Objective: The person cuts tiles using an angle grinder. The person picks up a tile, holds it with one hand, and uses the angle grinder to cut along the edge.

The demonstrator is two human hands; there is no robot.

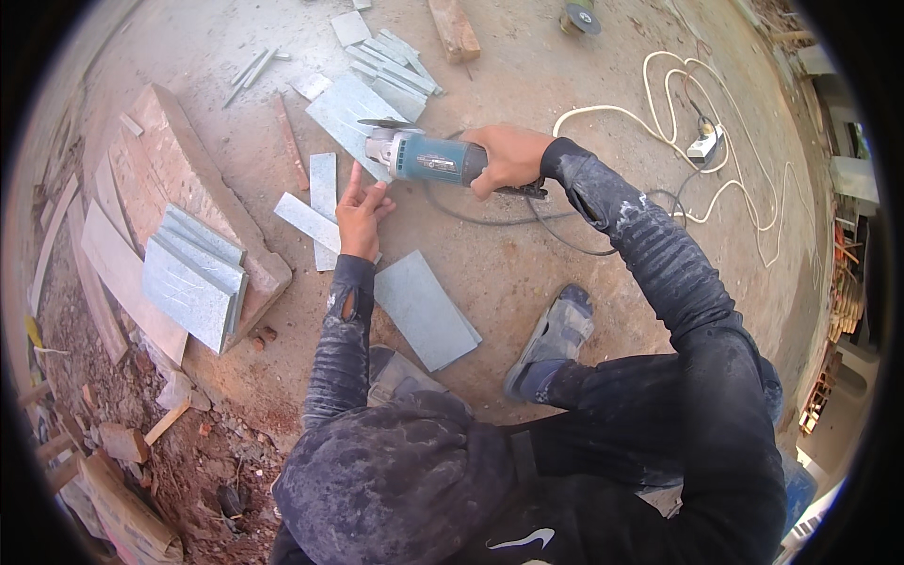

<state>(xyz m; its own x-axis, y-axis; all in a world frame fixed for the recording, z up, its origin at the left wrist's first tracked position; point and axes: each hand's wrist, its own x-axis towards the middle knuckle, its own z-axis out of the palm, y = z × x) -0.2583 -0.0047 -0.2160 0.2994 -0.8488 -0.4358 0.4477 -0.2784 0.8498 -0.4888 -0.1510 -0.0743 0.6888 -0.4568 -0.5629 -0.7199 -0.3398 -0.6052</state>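
Note:
My right hand (513, 158) is wrapped round the rear of a teal and grey angle grinder (431, 158). The grinder lies level, and its disc (386, 122) is over a pale grey-green stone tile (344, 111) on the ground. Just below the grinder's head, my left hand (361, 215) is at the tile's near edge. Its index finger is stretched out and the others are partly bent, with nothing seen in them. Two narrow cut strips (323, 184) lie crossed beside my left hand. Nearer my feet are stacked tiles (426, 309).
On the left, more tiles (191, 280) lean on a big stone slab (160, 160). Cut strips (395, 66) are heaped at the far side near a wooden block (455, 30). A white extension cord (659, 122) loops to a socket block (704, 141). Another grinder (579, 19) lies far off.

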